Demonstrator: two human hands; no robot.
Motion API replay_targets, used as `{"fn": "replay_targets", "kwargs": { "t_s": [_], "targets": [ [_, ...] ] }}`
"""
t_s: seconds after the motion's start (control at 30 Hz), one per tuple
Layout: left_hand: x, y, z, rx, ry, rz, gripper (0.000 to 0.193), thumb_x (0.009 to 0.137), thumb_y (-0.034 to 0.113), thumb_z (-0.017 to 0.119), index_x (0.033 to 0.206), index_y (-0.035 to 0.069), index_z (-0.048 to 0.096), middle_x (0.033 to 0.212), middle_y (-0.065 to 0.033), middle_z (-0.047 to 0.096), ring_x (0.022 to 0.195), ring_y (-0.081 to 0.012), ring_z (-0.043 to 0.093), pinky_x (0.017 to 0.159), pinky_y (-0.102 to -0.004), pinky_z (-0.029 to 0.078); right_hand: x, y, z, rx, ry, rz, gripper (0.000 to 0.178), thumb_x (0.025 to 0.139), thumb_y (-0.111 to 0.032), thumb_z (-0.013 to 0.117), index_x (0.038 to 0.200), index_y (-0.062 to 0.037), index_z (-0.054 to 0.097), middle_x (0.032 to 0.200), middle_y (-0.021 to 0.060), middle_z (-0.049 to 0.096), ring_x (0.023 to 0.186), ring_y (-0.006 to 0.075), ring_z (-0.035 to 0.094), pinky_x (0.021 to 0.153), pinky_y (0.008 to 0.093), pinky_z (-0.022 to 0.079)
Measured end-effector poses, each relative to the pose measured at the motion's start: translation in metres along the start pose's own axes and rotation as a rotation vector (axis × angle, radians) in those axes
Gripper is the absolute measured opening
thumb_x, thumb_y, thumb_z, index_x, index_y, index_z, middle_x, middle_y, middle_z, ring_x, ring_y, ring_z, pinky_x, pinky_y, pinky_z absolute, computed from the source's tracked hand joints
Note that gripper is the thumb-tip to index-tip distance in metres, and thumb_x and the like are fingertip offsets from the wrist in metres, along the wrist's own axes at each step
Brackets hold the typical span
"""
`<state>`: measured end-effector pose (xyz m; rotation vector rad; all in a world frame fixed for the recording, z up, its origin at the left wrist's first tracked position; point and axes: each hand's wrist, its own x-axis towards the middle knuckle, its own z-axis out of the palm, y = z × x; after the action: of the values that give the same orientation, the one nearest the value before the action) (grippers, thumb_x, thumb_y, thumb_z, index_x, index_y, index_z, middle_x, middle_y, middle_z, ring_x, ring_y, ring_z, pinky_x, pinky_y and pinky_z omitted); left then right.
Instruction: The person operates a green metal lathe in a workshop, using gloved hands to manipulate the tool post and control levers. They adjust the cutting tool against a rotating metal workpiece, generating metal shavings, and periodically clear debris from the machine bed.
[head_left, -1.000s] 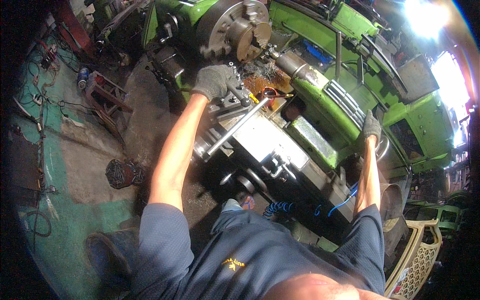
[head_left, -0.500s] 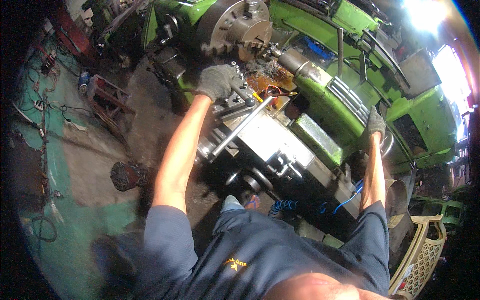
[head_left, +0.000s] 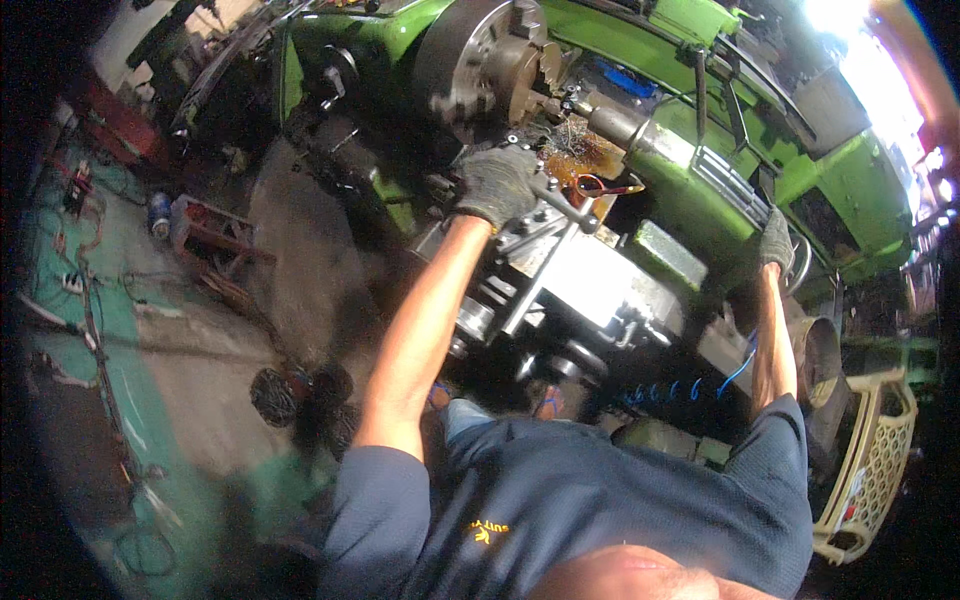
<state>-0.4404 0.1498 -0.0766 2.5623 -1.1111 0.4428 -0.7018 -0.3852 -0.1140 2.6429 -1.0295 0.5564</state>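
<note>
My left hand [head_left: 495,188], in a dark grey work glove, is closed over the near side of the lathe's tool post [head_left: 530,222]; its fingertips are mostly hidden. A lever with a black knob [head_left: 588,225] juts out just right of it. A long silver bar [head_left: 538,290] slants across the carriage. Beyond the hand is the large lathe chuck [head_left: 470,65] with stepped jaws, partly blurred. On the right, my gloved right hand [head_left: 776,242] is at the end of the green tailstock [head_left: 690,165], fingers curled by a shiny handwheel [head_left: 799,262]; its exact grip is hard to see.
An orange-rimmed cup [head_left: 590,185] with a brush-like handle stands behind the tool post, near metal shavings [head_left: 572,140]. A coiled blue hose [head_left: 665,393] hangs below the lathe bed. At left are a rusty metal frame [head_left: 215,230] and floor cables; a cream grille [head_left: 875,465] leans at right.
The view has shifted, moving the scene mostly rightward. The chuck jaws stand at a different angle. The black-knobbed lever reaches farther from my left hand. My right hand stays at the tailstock end.
</note>
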Motion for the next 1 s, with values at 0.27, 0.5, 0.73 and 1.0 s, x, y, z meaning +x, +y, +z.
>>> {"fn": "replay_targets", "kwargs": {
  "t_s": [0.27,0.5,0.73,1.0],
  "targets": [
    [-0.001,-0.012,0.005,-0.286,0.018,0.043,0.025,0.082,0.037,0.067,0.079,0.012,0.071,0.085,-0.0157,0.069,0.082,-0.036,0.068,0.071,-0.0501,0.052,-0.163,-0.233,-0.101,0.811,0.058,-0.075,0.031,0.099,-0.023,0.062,0.124,-0.007,0.069,0.123,0.0146,0.069,0.119,0.03,0.063,0.105,0.04,0.046],
    [-0.003,-0.014,-0.009,-0.377,-0.015,0.091,0.017,0.077,0.03,0.071,0.082,0.014,0.07,0.086,-0.0135,0.069,0.083,-0.0351,0.069,0.07,-0.0487,0.052,-0.223,-0.329,-0.073,0.504,0.002,-0.102,0.034,0.089,-0.022,0.064,0.118,-0.0034,0.067,0.12,0.0207,0.065,0.118,0.0397,0.058,0.102,0.049,0.045],
    [-0.004,-0.023,-0.015,-0.403,-0.042,0.167,0.017,0.075,0.027,0.07,0.085,0.013,0.069,0.087,-0.0123,0.068,0.08,-0.0347,0.068,0.069,-0.0475,0.053,-0.219,-0.347,-0.091,0.454,0.073,-0.1,0.032,0.086,-0.021,0.064,0.112,-0.0034,0.064,0.111,0.0234,0.061,0.107,0.0441,0.056,0.095,0.0524,0.046],
    [0.001,-0.045,-0.011,-0.568,-0.115,0.334,0.032,0.075,0.029,0.073,0.101,0.011,0.071,0.094,-0.0141,0.07,0.088,-0.0342,0.069,0.076,-0.0481,0.053,-0.222,-0.353,-0.078,0.327,-0.121,0.078,0.036,0.094,-0.031,0.061,0.123,-0.0107,0.067,0.121,0.0213,0.065,0.114,0.0406,0.06,0.097,0.05,0.048]
  ]
}}
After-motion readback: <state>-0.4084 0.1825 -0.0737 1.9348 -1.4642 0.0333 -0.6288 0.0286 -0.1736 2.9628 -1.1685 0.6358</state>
